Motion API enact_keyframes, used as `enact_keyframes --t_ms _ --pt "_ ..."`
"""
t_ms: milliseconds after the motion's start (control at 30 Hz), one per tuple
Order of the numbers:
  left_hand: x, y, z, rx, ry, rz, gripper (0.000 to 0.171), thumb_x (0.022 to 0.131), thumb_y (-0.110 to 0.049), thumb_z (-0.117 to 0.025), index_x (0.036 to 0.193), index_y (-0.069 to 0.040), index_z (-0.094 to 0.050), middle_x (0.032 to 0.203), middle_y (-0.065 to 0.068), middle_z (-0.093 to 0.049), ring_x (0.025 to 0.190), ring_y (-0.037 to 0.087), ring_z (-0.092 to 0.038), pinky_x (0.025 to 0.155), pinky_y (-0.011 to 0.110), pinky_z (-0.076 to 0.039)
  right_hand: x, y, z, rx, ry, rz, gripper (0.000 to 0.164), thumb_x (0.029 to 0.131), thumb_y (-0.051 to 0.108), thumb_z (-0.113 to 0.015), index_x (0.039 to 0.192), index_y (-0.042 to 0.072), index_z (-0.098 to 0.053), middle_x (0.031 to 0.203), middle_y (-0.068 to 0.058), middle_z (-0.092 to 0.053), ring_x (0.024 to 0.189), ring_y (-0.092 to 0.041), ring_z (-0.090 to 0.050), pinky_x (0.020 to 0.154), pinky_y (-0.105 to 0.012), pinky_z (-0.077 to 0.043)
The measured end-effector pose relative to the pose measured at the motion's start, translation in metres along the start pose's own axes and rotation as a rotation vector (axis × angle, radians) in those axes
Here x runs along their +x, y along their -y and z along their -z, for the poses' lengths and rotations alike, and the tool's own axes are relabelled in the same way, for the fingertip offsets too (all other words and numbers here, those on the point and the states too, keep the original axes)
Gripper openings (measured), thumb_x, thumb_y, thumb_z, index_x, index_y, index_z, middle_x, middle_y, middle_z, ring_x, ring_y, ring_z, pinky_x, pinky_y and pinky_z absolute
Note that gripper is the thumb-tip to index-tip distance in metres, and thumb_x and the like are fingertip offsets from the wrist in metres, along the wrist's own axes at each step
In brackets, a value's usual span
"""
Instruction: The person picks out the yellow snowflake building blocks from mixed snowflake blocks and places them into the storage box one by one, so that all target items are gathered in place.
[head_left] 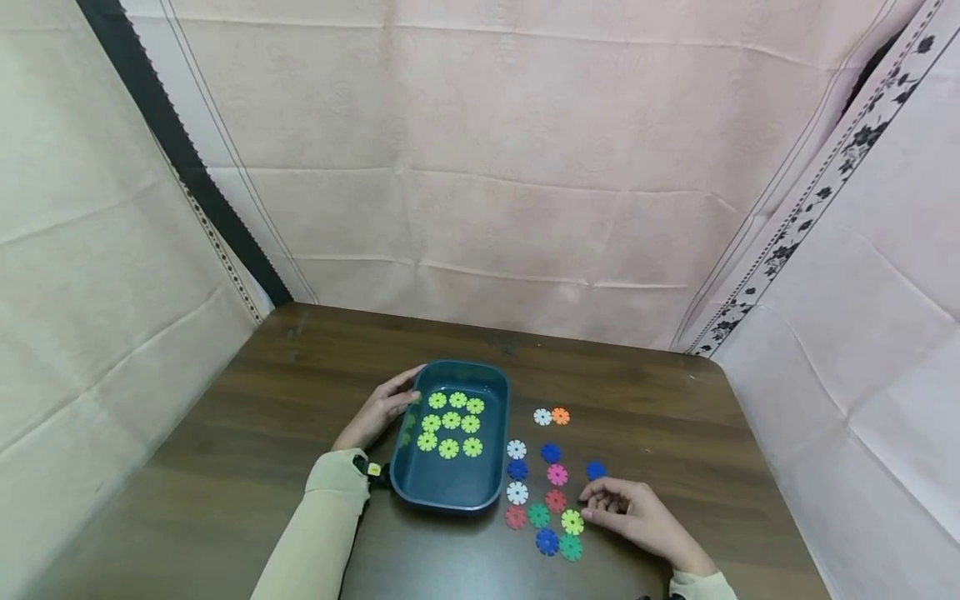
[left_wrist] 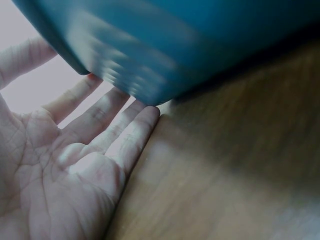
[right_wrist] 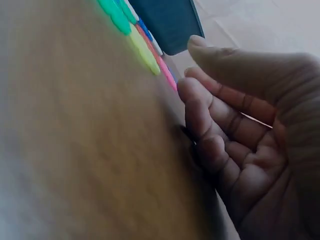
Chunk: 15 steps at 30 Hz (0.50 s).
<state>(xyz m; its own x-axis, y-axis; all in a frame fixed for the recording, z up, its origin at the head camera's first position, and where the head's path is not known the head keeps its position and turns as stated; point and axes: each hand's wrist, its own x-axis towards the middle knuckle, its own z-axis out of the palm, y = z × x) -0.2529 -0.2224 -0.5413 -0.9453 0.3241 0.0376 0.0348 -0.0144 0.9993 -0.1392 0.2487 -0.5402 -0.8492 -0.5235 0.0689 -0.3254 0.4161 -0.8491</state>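
Note:
My left hand (head_left: 382,410) holds the left rim of a dark teal tray (head_left: 450,497), thumb at the rim. In the left wrist view, its fingers (left_wrist: 95,112) touch the tray's outer wall from below. Several yellow-green notched discs (head_left: 451,420) lie spaced apart on the tray's floor. My right hand (head_left: 633,514) rests low over the table, fingers loosely bent, with no disc visible in it. Nearest its thumb lies a yellow-green disc (head_left: 572,522); a blue disc (head_left: 596,470) sits just beyond the knuckles. A gap shows between thumb and fingers in the right wrist view.
Right of the tray, more notched discs lie flat on the brown wooden table (head_left: 660,425): white (head_left: 517,492), red (head_left: 556,501), pink (head_left: 557,474) and green (head_left: 571,547) among them. A white and an orange disc (head_left: 560,416) lie farther back. Pale cloth (head_left: 510,167) hangs around the table.

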Motion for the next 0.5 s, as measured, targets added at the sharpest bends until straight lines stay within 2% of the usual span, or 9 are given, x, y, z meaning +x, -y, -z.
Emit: enact_keyframes --t_ms 233,500 --pt "0.000 0.001 0.001 0.002 0.002 0.002 0.051 0.102 -0.023 -0.058 0.152 -0.027 -0.045 0.154 0.003 -0.042 0.135 0.029 -0.046 0.105 0.039 -0.044 -0.001 0.001 -0.011 -0.182 -0.047 0.073 0.024 0.087 0.033 -0.080 0.107 0.025 -0.071 0.083 0.010 -0.061 0.066 -0.003 -0.052 0.057 -0.023 -0.047" --pt "0.000 0.001 0.000 0.003 -0.004 0.003 0.050 0.103 -0.023 -0.057 0.152 -0.027 -0.046 0.154 0.002 -0.043 0.136 0.029 -0.046 0.108 0.044 -0.041 0.000 0.004 -0.013 -0.210 -0.036 0.094 0.019 0.086 0.034 -0.080 0.100 0.027 -0.068 0.081 0.010 -0.057 0.067 -0.003 -0.050 0.057 -0.021 -0.045"
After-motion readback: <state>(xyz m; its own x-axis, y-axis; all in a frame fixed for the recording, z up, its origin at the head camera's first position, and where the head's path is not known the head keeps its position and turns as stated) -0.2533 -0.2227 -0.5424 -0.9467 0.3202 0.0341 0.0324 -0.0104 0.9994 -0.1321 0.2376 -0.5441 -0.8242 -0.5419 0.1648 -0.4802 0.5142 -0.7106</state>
